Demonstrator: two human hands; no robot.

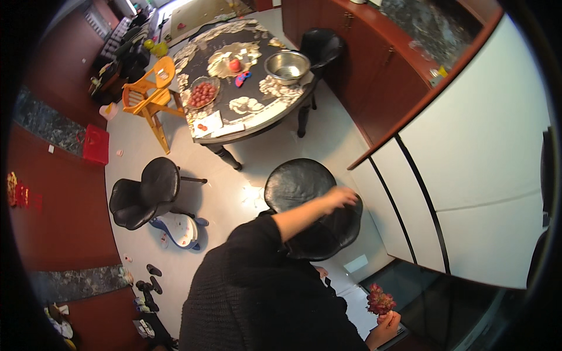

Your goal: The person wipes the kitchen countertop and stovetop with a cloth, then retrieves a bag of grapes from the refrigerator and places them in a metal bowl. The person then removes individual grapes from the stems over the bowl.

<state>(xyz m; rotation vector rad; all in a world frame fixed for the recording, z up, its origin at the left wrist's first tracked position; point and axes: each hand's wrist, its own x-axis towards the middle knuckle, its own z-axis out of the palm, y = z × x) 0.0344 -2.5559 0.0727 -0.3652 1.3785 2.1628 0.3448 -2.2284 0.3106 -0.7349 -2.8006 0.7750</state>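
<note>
My left hand (340,199), blurred, reaches out over a round-backed black leather chair (300,182). Nothing shows in it, and its fingers look slightly apart; whether they touch the chair cannot be told. At the lower right, my right hand (385,327) grips the base of a dark red, ruffled plant-like cluster (380,300), held upright. Its exact kind is not plain. Below and beside that hand lies a flat white surface (358,307), partly covered by my black clothing. A bare foot (322,272) shows at the edge of my clothing.
Ahead stands a dark table (246,105) with a steel bowl (287,66), a bowl of red grapes (203,94), and an apple (235,65). A wooden high chair (153,96), another black chair (160,182) and a child's potty seat (180,230) stand leftward. White cabinet panels (465,175) rise at right.
</note>
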